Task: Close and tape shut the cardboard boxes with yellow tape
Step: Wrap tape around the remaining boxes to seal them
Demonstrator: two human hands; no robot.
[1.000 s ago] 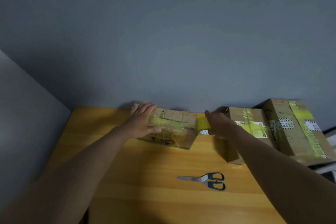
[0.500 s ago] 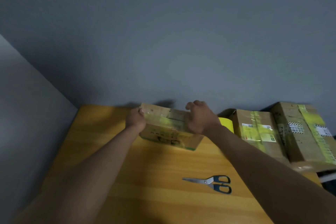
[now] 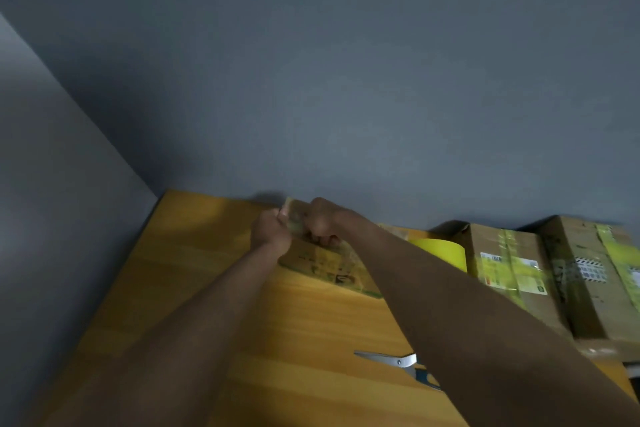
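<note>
I see my left hand (image 3: 272, 234) and right hand (image 3: 320, 222) both gripping the box (image 3: 322, 262) at the table's (image 3: 207, 253) far edge. My right forearm hides part of the scissors (image 3: 394, 361); the tape roll (image 3: 438, 251) stands beside two taped boxes (image 3: 512, 263).

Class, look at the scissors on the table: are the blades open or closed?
Closed. The scissors show their blades as one tapering silver point, with no gap between them; the right forearm hides most of the handles.
</note>
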